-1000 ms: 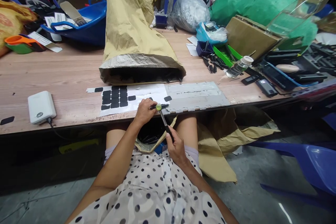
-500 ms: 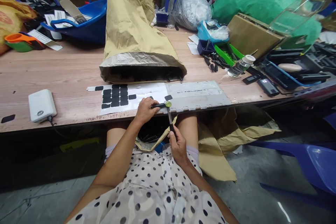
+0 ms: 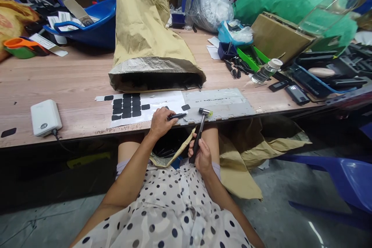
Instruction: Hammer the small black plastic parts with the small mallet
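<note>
My left hand (image 3: 159, 121) is closed on a thin black part (image 3: 178, 116) and pins it to the table's front edge. My right hand (image 3: 201, 156) grips the black handle of a small hammer (image 3: 201, 128); its head, yellow at one end, hovers over the grey metal plate (image 3: 217, 102), to the right of the black part. A white sheet (image 3: 151, 105) with several black pads (image 3: 127, 107) lies just beyond my left hand.
A big brown paper sack (image 3: 145, 35) lies open toward me behind the sheet. A white power bank (image 3: 45, 117) sits at the left. Blue basket (image 3: 95, 27), green tray (image 3: 251, 59), clear bottle (image 3: 265, 71) and black parts crowd the back and right. More brown paper hangs under the table.
The hammer head was on the black part beside my left hand; it has now swung away to the right and tilted. My left hand has stayed put.
</note>
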`<state>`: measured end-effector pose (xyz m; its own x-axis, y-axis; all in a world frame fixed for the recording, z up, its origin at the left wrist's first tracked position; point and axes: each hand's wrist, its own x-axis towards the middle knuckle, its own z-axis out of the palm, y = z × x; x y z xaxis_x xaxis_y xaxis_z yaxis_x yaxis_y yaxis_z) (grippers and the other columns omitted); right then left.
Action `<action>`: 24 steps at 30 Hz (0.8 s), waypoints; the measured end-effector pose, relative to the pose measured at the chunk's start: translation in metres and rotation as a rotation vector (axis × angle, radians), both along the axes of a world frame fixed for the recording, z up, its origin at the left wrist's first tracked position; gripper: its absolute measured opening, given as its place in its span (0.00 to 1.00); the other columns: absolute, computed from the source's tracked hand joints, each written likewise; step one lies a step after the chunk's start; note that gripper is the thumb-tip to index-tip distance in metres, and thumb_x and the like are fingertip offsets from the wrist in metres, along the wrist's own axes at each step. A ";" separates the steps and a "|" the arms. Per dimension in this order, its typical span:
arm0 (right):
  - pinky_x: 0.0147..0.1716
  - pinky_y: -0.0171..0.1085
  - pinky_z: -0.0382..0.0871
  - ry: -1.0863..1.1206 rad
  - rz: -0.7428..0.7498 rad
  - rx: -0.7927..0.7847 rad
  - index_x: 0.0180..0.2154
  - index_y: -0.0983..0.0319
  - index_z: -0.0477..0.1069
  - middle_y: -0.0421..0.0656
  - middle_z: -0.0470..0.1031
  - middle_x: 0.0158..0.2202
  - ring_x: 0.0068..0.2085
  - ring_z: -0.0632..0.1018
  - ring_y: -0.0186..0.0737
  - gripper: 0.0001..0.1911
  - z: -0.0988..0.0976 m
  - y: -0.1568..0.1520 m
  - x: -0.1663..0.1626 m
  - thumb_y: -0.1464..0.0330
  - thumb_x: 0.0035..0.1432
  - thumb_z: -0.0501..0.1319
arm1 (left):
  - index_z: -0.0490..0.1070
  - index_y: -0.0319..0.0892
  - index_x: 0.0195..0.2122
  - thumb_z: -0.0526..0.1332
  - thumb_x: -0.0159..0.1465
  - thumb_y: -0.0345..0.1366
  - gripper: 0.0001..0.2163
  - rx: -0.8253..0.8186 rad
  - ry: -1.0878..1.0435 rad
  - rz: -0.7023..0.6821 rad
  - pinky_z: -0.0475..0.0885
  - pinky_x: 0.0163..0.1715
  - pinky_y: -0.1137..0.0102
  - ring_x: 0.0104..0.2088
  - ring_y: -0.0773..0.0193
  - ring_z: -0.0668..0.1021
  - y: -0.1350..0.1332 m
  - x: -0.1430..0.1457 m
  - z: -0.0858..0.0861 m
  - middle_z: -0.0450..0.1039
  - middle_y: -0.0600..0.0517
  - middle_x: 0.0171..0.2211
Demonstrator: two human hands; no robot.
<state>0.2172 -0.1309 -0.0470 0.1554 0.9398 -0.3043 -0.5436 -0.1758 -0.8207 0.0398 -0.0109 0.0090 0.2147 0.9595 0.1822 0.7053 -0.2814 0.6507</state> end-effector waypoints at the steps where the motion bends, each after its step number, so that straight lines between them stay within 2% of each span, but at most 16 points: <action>1: 0.17 0.33 0.63 0.018 0.017 0.001 0.47 0.58 0.73 0.36 0.70 0.26 0.18 0.66 0.31 0.19 -0.001 0.000 0.001 0.54 0.60 0.61 | 0.79 0.47 0.37 0.66 0.60 0.37 0.05 0.003 0.004 0.007 0.68 0.41 0.62 0.38 0.56 0.72 0.000 0.000 -0.001 0.72 0.51 0.32; 7: 0.18 0.34 0.65 0.096 0.018 -0.006 0.45 0.58 0.74 0.36 0.70 0.25 0.19 0.66 0.32 0.18 -0.007 0.004 -0.001 0.55 0.59 0.62 | 0.77 0.46 0.39 0.64 0.63 0.38 0.06 0.068 -0.058 -0.009 0.71 0.40 0.63 0.38 0.57 0.74 -0.009 -0.002 0.001 0.72 0.50 0.34; 11: 0.18 0.33 0.63 0.088 0.021 0.007 0.44 0.58 0.72 0.36 0.69 0.25 0.18 0.66 0.32 0.17 -0.008 0.004 -0.003 0.54 0.59 0.62 | 0.76 0.44 0.42 0.58 0.68 0.41 0.10 0.224 -0.158 -0.145 0.73 0.38 0.65 0.36 0.60 0.76 -0.043 -0.008 -0.003 0.74 0.48 0.35; 14: 0.18 0.34 0.63 0.092 0.022 0.000 0.44 0.57 0.72 0.35 0.68 0.25 0.18 0.66 0.32 0.17 -0.008 0.004 -0.004 0.54 0.59 0.62 | 0.76 0.43 0.40 0.56 0.69 0.41 0.11 0.240 -0.103 -0.259 0.73 0.34 0.68 0.31 0.62 0.76 -0.073 -0.014 -0.016 0.74 0.49 0.31; 16: 0.18 0.34 0.63 0.100 0.020 0.001 0.45 0.57 0.71 0.35 0.68 0.25 0.18 0.65 0.32 0.18 -0.007 0.004 -0.005 0.54 0.58 0.63 | 0.76 0.43 0.40 0.56 0.69 0.40 0.10 0.171 -0.010 -0.245 0.72 0.32 0.69 0.30 0.63 0.76 -0.087 -0.018 -0.028 0.74 0.49 0.30; 19: 0.18 0.33 0.62 0.105 0.017 0.003 0.45 0.57 0.71 0.35 0.69 0.24 0.18 0.64 0.31 0.18 -0.005 0.005 -0.005 0.54 0.58 0.63 | 0.76 0.44 0.40 0.58 0.67 0.37 0.08 -0.033 0.187 -0.104 0.71 0.30 0.70 0.30 0.62 0.78 -0.094 -0.025 -0.039 0.74 0.49 0.33; 21: 0.17 0.33 0.61 0.105 0.014 0.004 0.45 0.58 0.71 0.35 0.69 0.24 0.18 0.64 0.31 0.17 -0.004 0.004 -0.005 0.55 0.58 0.63 | 0.77 0.44 0.40 0.61 0.64 0.35 0.06 -0.186 0.308 -0.053 0.70 0.29 0.70 0.31 0.61 0.78 -0.093 -0.027 -0.039 0.75 0.49 0.35; 24: 0.17 0.33 0.61 0.100 0.015 0.014 0.44 0.58 0.71 0.35 0.69 0.24 0.18 0.64 0.31 0.16 -0.003 0.004 -0.005 0.55 0.59 0.63 | 0.78 0.45 0.40 0.62 0.64 0.37 0.07 -0.278 0.295 -0.134 0.70 0.30 0.71 0.30 0.63 0.78 -0.087 -0.024 -0.027 0.75 0.50 0.35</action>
